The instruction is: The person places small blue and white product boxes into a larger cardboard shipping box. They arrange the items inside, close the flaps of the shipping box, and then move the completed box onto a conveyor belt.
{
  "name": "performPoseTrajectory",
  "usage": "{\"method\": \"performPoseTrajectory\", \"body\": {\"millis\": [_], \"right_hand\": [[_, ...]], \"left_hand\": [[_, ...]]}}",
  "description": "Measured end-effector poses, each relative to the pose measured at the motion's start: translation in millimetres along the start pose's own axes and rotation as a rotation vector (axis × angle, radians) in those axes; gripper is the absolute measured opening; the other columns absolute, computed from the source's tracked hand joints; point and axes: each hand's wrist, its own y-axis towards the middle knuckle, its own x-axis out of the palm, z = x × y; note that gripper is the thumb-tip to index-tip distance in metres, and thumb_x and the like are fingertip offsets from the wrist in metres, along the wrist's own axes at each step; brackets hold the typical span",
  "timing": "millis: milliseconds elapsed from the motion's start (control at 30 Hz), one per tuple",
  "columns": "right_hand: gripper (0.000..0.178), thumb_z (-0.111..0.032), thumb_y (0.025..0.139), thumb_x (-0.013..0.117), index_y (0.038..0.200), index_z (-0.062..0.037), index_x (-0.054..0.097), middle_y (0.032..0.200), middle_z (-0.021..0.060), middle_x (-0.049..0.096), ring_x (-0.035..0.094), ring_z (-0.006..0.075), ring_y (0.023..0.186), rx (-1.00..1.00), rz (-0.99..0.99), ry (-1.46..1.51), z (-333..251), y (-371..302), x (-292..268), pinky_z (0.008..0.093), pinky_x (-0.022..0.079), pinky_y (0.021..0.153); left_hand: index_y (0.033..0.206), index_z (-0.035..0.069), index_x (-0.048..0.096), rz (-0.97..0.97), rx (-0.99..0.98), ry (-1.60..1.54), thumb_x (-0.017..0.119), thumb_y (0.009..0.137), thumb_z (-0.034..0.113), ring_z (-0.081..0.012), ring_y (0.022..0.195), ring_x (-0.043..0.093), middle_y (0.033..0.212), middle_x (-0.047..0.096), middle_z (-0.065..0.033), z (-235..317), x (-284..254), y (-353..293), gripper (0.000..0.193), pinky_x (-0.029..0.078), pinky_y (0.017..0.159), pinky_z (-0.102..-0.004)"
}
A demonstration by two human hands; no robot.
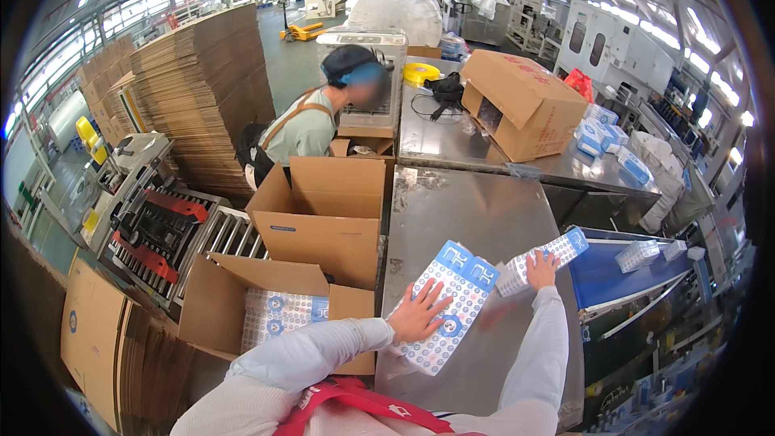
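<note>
Two white packs with blue dots, wrapped side by side, make a wide block [440, 319] on the metal table [468, 202]. My left hand [417, 311] lies on top of it, open, fingers spread and flat. To its right, a narrower white-and-blue pack [571, 245] lies slantwise, reaching to the table's right edge. My right hand [542, 270] is over this pack, its fingers curved across it; their undersides are hidden. An open carton [214, 303] at my left holds similar packs [278, 315] in its bottom.
Another open carton [323, 234] stands beyond the first, near a co-worker [303, 133] leaning over. A blue conveyor belt [601, 278] carries small packs [638, 256] at right. Farther off are a tilted carton [525, 105], yellow tape [420, 73] and stacked flat cardboard [202, 93].
</note>
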Motion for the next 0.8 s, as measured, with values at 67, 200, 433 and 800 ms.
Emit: {"method": "performPoseTrajectory", "body": {"millis": [67, 200, 433, 800], "right_hand": [[0.053, -0.045, 0.097, 0.052, 0.133, -0.006, 0.052, 0.14, 0.0349, 0.039, 0.029, 0.054, 0.136, -0.057, 0.074, 0.026, -12.8, -32.0, -3.0, 0.0623, 0.014, 0.116], [0.055, -0.04, 0.091, 0.066, 0.13, -0.0038, 0.055, 0.143, 0.0339, 0.036, 0.029, 0.0526, 0.137, -0.115, 0.143, 0.168, -38.8, -114.3, -14.8, 0.0585, 0.029, 0.112], [0.079, -0.034, 0.084, 0.074, 0.146, -0.0003, 0.039, 0.149, 0.0274, 0.037, 0.031, 0.051, 0.138, -0.321, 0.009, 0.074, -143.3, -246.5, -51.3, 0.053, 0.031, 0.113], [0.113, -0.051, 0.075, 0.08, 0.157, -0.0085, 0.015, 0.147, 0.0274, 0.042, 0.05, 0.0411, 0.13, 0.374, 0.08, 0.542, -107.6, -121.2, 3.4, 0.0448, 0.043, 0.104]], "left_hand": [[0.151, 0.018, 0.037, 0.032, 0.023, -0.005, 0.046, 0.101, 0.041, -0.0402, 0.148, 0.018, 0.159, 0.024, -0.0204, -3.3, 4.4, -0.9, 0.056, 0.018, 0.11, -0.0659], [0.154, 0.018, 0.032, 0.022, -0.203, -0.047, 0.056, 0.092, 0.057, -0.0421, 0.148, 0.016, 0.158, 0.021, -0.0244, 4.6, -11.1, -1.3, 0.077, 0.02, 0.109, -0.0681], [0.157, 0.011, 0.019, -0.166, -0.442, -0.377, 0.067, 0.074, 0.074, -0.0438, 0.116, 0.054, 0.129, 0.045, -0.0246, -9.4, -15.8, 1.1, 0.115, 0.048, 0.095, -0.0461], [0.157, 0.009, 0.018, -0.167, -0.427, -0.424, 0.069, 0.075, 0.071, -0.0444, 0.117, 0.051, 0.13, 0.042, -0.0255, -9.4, -13.6, 6.1, 0.115, 0.045, 0.098, -0.0476]]}}
